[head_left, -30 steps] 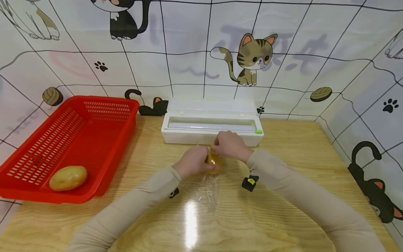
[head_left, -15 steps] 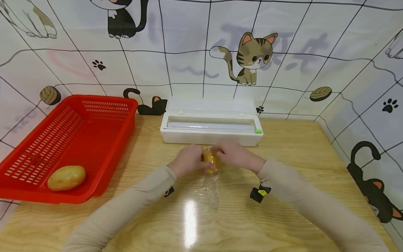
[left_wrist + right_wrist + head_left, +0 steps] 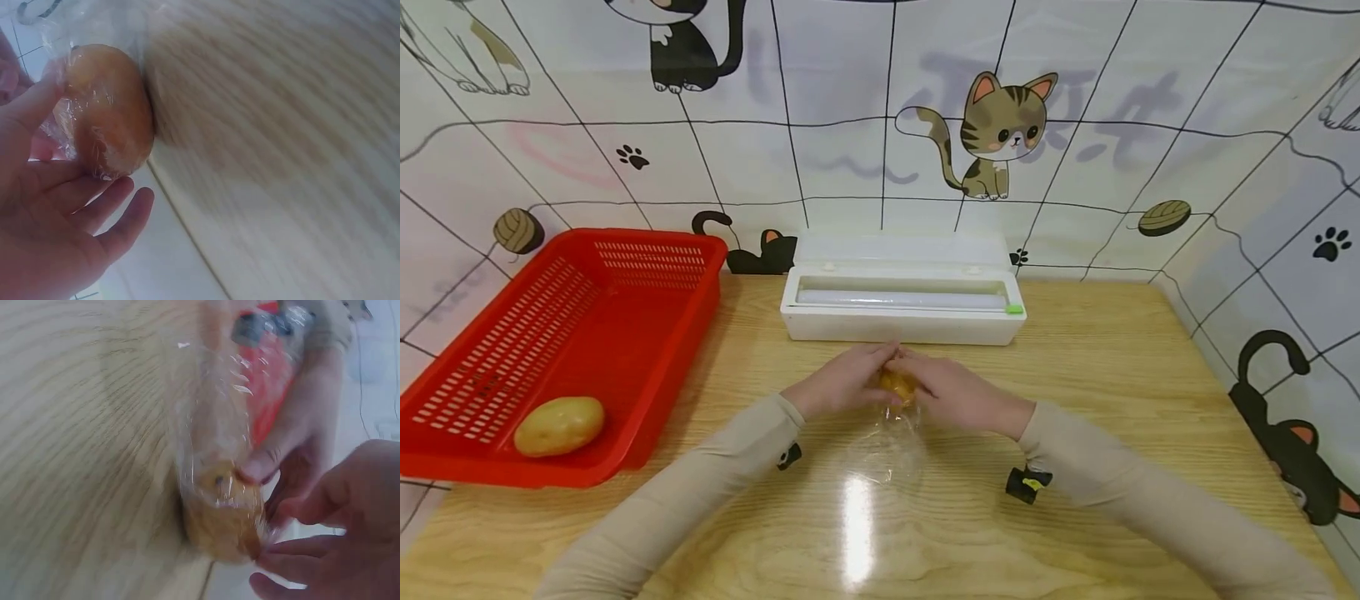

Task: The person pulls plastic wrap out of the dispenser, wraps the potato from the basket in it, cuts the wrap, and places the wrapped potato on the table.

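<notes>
Right in the middle, a yellow-brown, rounded potato point(image 3: 898, 385) sits between the two hands, low at the wooden tabletop point(image 3: 962, 525), in front of the white box. Around it goes thin, clear, crinkled plastic film point(image 3: 887, 454), snug at one end, with a long loose tail running toward the person.

The left hand point(image 3: 842, 382) has it: thumb on the near face, fingers curled behind, the little finger standing apart. Good anchor! The right hand point(image 3: 962, 396) closes in from the other side, half-curled fingertips at the far end of the film; whether they pinch or merely touch, I can't tell.

Here's where neatness counts: light thumb pressure should stop the potato rolling, while the right fingertips smooth the end flat. That tail wants drawing taut before folding over, or it may bunch and trap air.

Just behind, a white, rectangular plastic film dispenser point(image 3: 895, 327) stands with its lid up, roll showing. Off left, a red, slotted plastic basket point(image 3: 625, 317) holds a bare, pale-yellow oval potato point(image 3: 559, 426).
</notes>
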`<state>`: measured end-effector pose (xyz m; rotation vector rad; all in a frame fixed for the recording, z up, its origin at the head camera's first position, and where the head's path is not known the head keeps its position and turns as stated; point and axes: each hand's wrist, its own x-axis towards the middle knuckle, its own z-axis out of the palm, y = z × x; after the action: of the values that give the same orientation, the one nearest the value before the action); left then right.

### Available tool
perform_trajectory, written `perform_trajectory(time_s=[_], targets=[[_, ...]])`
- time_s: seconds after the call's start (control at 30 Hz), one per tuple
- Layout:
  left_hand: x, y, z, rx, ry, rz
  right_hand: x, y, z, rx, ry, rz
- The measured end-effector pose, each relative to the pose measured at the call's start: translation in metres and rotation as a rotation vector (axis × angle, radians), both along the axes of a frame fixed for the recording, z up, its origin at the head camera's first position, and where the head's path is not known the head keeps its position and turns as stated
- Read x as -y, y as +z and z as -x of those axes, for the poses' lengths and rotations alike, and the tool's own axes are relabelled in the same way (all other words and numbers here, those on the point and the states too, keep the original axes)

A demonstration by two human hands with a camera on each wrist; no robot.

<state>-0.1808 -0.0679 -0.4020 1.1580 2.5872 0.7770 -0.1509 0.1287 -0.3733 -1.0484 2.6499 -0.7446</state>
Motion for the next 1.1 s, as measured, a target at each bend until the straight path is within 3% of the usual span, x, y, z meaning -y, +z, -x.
perform_trajectory(time_s=[0.13,0.33,0.43,0.57,0.67,0.77,0.83,0.93,1.1], targets=[[-0.003,0.001,0.000,-0.022,0.009,0.052,-0.009,-0.001,0.002,-0.007,-0.047,0.089],[-0.008,0.005,-0.002,-0.050,0.040,0.120,-0.012,-0.009,-0.007,-0.197,0.067,-0.081],[-0.005,0.008,-0.002,-0.044,0.034,0.148,-0.011,-0.009,-0.013,-0.242,0.088,-0.163],[0.003,0.012,0.004,0.027,-0.033,0.165,-0.013,-0.006,-0.014,-0.185,0.125,-0.203],[0.005,0.015,0.010,0.073,-0.071,0.152,-0.017,-0.005,-0.008,-0.099,0.142,-0.110],[0.003,0.016,0.013,0.051,-0.086,0.161,-0.020,-0.005,-0.004,-0.040,0.065,0.002],[0.001,0.015,0.014,0.023,-0.084,0.181,-0.018,-0.005,-0.005,-0.056,-0.016,0.008],[-0.001,0.016,0.013,0.008,-0.065,0.202,-0.013,-0.008,-0.013,-0.154,-0.113,-0.118],[-0.004,0.018,0.011,-0.007,-0.025,0.228,-0.001,-0.013,-0.029,-0.300,-0.171,-0.378]])
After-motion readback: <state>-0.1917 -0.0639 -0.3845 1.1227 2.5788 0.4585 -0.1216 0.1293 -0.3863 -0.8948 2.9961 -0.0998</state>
